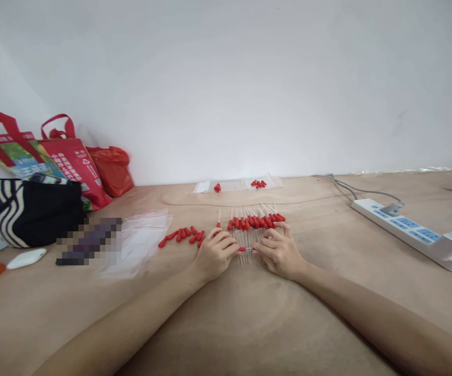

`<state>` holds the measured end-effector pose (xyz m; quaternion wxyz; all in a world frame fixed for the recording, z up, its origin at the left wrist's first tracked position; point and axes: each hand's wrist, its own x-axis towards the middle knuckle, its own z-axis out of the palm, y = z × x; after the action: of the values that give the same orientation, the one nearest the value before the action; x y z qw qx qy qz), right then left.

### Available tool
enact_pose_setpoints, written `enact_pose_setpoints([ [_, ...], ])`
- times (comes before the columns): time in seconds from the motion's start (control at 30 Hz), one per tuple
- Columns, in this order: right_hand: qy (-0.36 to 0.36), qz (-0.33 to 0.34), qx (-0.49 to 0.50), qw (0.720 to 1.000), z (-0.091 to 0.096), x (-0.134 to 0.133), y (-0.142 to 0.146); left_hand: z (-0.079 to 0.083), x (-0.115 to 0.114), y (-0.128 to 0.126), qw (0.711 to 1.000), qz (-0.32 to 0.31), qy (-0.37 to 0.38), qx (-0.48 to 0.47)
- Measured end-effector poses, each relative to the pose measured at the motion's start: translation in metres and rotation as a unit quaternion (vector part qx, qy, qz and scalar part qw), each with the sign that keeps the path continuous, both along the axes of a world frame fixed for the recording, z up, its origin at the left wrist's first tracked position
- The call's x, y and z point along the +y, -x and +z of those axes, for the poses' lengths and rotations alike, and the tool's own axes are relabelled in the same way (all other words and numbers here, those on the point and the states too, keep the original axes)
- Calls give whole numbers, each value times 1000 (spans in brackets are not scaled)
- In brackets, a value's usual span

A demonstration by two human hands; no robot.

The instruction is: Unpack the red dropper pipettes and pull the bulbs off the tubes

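Note:
My left hand point(216, 252) and my right hand point(278, 251) rest on a wooden table point(226, 313), fingertips meeting over one thin clear tube with a small red cap point(245, 249). Both hands are closed in a pinch on it. Just beyond them lies a row of clear tubes with red caps point(255, 222). Several loose red caps point(182, 235) lie to the left of my left hand. Farther back are clear tubes on a flat packet point(237, 185) with a few red caps point(257, 183).
Clear zip bags point(139, 237) lie at the left. A striped black bag point(33, 211), red shopping bags point(69, 156) and a red plastic bag point(112, 167) stand against the wall. A white power strip point(409, 230) with cables lies at the right.

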<state>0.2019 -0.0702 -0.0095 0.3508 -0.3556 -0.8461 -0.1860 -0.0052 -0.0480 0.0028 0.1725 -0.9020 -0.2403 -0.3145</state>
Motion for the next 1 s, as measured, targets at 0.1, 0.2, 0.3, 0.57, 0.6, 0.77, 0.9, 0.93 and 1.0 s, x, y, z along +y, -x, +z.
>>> enact_pose_setpoints([
  [0.1,-1,-3,-5,1000,1,-3,-1,2,-3,0,1000,7,-3,13],
  [0.2,-9,2,-2,1000,2,-4,-1,2,-5,0,1000,14,-6,24],
  [0.3,-8,3,-4,1000,3,-4,-2,2,-7,0,999,27,-18,32],
  [0.57,-9,11,3,1000,2,-5,-3,2,-7,1,998,12,-46,28],
  [0.6,-10,9,3,1000,2,-5,-4,2,-7,1,998,9,-47,29],
  [0.77,1,-10,-3,1000,1,-8,-14,3,-9,7,999,21,-39,20],
  [0.9,15,-60,46,997,0,-8,-26,1,-8,26,994,87,7,-64],
  [0.93,25,-69,60,996,-1,-7,-28,1,-6,32,990,102,28,-90],
  [1.0,45,-80,84,992,-2,-5,-31,2,-1,45,977,142,71,-145],
])
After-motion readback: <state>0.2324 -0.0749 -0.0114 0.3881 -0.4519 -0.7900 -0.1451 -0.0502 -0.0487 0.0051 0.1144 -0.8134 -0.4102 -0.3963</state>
